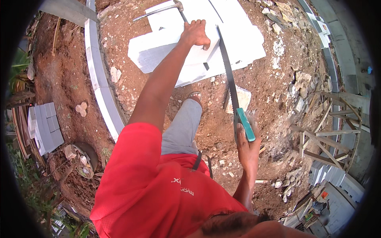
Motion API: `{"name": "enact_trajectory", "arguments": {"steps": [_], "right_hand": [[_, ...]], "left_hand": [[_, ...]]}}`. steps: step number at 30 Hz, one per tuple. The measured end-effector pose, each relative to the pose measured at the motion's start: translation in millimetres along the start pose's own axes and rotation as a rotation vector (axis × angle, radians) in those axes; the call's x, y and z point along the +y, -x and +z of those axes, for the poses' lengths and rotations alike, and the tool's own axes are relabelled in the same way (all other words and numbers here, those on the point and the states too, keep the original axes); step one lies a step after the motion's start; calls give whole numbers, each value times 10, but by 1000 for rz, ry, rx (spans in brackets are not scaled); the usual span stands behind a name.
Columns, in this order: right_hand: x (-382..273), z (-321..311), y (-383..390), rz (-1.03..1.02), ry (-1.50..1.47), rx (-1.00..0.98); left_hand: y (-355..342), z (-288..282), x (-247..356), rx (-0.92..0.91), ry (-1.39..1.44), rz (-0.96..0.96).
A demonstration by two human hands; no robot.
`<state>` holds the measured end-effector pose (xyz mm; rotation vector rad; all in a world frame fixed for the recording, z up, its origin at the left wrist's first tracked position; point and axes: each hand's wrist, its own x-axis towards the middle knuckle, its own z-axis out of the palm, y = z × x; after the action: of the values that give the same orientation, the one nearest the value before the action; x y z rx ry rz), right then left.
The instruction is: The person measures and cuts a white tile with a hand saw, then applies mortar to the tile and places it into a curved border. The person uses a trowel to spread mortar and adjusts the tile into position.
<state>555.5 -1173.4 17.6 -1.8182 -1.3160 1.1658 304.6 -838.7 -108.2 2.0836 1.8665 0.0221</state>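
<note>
My right hand (248, 148) is wrapped round the green handle of a hand saw (228, 69). Its long dark toothed blade points away from me, and the tip end lies against the right side of a white block (158, 49). On top of the block my left hand (195, 33) presses down, fingers stretched forward and thumb out to the side. The block rests on a larger white slab (246, 43) on the ground. Just beyond my left hand lies a metal tool with a thin rod (154, 13); its exact kind is unclear.
A low row of pale blocks (93, 67) curves along the left. Grey blocks (45, 127) are stacked farther left. A broken pale block (240, 98) lies under the saw. Wooden trestles (327, 139) stand at the right, near rubble (291, 182). My foot (195, 95) is close to the slab.
</note>
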Motion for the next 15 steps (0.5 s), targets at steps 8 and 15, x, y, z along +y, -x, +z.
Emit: {"name": "enact_trajectory", "arguments": {"steps": [8,15], "right_hand": [[-305,462,-1344,7,46,-22],[71,124,-88,-44,42,21]], "left_hand": [[186,130,253,58,-4,47],[-3,2,18,-2,11,0]]}}
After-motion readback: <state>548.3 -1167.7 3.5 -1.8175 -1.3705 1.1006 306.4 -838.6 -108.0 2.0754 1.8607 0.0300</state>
